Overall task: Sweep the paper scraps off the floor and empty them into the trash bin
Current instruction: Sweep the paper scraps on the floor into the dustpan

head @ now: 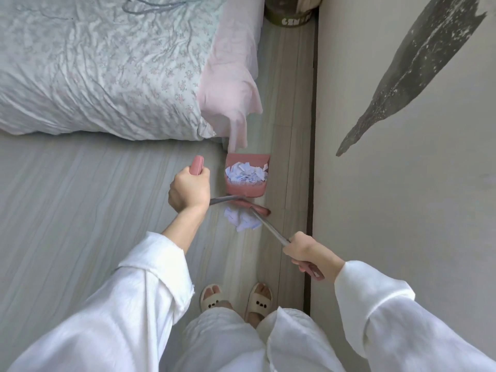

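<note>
Rumpled pale floral quilt (94, 63) on bed at upper left; pink sheet (233, 76) hangs off its corner; left hand (189, 190) fingers curled tight round pink handle of dustpan pole (196, 165); pink plastic dustpan (247, 175) on grey wood-look floor (80, 197), heaped with white paper scraps (246, 173); second scrap pile (241, 220) on floor just before it, against pink broom head (255, 206); right hand (306, 252) fingers wrapped round grey metal broom pole (271, 228); dark round bin (291, 12) at top by wall.
</note>
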{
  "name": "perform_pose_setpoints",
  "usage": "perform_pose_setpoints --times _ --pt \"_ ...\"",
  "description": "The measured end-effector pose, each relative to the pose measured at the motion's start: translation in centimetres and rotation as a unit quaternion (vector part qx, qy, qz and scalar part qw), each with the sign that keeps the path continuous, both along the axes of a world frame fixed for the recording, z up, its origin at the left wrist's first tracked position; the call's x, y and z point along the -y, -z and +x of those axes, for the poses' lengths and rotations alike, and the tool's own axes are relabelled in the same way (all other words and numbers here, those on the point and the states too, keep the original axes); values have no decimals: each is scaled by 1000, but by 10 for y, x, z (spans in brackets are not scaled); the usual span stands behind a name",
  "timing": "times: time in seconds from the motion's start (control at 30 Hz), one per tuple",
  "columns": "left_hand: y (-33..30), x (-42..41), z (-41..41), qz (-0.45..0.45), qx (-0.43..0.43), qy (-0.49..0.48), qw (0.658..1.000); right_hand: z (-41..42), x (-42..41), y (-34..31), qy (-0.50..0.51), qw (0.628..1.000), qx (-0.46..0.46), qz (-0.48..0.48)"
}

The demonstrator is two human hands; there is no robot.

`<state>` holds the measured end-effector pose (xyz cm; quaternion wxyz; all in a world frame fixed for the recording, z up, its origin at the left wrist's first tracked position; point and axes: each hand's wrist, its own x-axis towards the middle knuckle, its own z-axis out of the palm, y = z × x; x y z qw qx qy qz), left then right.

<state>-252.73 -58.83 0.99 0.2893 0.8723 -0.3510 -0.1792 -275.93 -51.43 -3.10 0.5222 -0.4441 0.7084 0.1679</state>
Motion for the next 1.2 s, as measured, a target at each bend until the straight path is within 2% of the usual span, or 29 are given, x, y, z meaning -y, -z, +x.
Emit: perform_pose_setpoints --times 0.23,0.47,0.67,0.87,1.0,1.2 --pt "-11 -30 60 1 28 -8 1000 38 -14 -10 73 997 -8 -14" --pt "-6 -64 122 35 117 94 988 92 -30 -5 215 975 26 -37" --pt "20 -77 172 80 234 252 936 113 -34 -4 253 966 17 -44" --pt "44 -62 189 131 310 396 854 128 -24 -7 266 963 14 -42" --pt "59 -53 192 157 326 428 828 132 -21 -5 275 961 6 -38" --pt "81 -47 190 178 334 443 813 126 -16 4 290 957 21 -14"
